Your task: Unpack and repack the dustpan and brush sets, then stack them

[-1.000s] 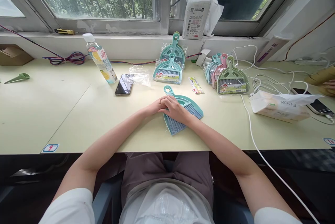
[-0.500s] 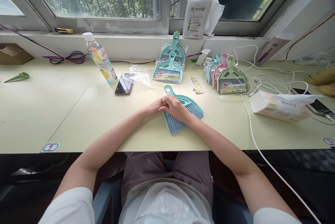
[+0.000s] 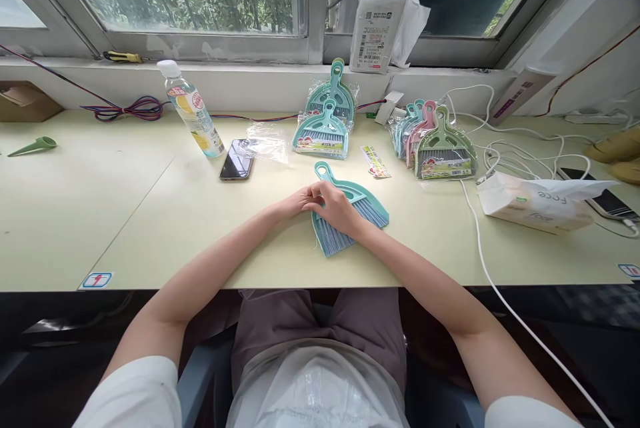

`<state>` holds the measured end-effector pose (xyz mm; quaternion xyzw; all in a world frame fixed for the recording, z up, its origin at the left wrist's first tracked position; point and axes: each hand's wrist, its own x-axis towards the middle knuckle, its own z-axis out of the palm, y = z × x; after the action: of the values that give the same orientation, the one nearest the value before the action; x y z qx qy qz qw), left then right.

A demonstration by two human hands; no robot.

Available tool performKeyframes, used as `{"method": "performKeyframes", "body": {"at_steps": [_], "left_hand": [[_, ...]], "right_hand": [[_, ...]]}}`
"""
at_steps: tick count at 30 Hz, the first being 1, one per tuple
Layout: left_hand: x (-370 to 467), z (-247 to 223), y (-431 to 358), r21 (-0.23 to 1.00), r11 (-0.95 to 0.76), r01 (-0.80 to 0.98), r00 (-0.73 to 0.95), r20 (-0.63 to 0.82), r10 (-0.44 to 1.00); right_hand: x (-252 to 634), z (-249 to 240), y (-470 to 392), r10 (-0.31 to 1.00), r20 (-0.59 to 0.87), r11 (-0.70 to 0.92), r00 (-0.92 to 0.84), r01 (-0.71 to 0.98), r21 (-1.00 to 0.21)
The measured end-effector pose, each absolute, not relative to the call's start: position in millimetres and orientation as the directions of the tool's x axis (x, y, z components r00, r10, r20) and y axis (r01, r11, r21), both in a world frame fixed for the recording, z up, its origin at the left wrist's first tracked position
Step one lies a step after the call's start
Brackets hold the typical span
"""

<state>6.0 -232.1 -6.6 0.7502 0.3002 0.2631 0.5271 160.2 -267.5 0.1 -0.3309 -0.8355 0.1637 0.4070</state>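
Note:
A teal mini dustpan and brush set (image 3: pixel 373 200) lies on the desk, its handle loop pointing up and to the left. Grey-blue bristles show on both sides of my right wrist. My right hand (image 3: pixel 336 208) rests over the middle of the set with its fingers curled closed. From the left, my left hand (image 3: pixel 299 203) meets it at the set's left edge, and its fingertips are tucked behind the right fingers. Whatever the fingers hold, if anything, is hidden. Just beyond lies a printed label card (image 3: pixel 375 162).
Wrapped teal sets (image 3: pixel 323 131) lean at the back; several more wrapped sets (image 3: pixel 443 148) stand to their right. Left are a phone (image 3: pixel 237 161), clear plastic wrapper (image 3: pixel 269 143) and bottle (image 3: pixel 193 111). Right are a tissue pack (image 3: pixel 540 205) and white cables (image 3: pixel 477 215).
My hands stay together over the dustpan and brush set, with only a slight shift of the right fingers. Nothing else has visibly moved.

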Motion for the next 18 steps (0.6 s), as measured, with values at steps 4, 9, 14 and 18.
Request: {"method": "performKeyframes", "body": {"at_steps": [4,9,14,18], "left_hand": [[5.1,-6.4,-229.1,0.971,-0.208,0.12,0.699,0.066,0.712],[8.3,-7.0,-228.3,0.981,-0.168,0.097,0.681,0.058,0.73],[9.7,-5.7,-233.3,0.983,-0.165,0.081,0.622,0.079,0.779],[6.4,-9.3,-233.8,0.972,-0.229,0.061,0.634,0.139,0.761]], "right_hand": [[158.3,-1.7,-268.5,0.725,0.559,0.688,-0.402,0.453,-0.567],[158.7,-1.3,-268.3,0.725,0.553,0.687,-0.41,0.49,-0.537],[159.6,0.0,-269.5,0.629,0.613,0.777,-0.479,0.412,-0.476],[158.1,2.0,-270.2,0.543,0.628,0.836,-0.558,0.29,-0.466]]}}
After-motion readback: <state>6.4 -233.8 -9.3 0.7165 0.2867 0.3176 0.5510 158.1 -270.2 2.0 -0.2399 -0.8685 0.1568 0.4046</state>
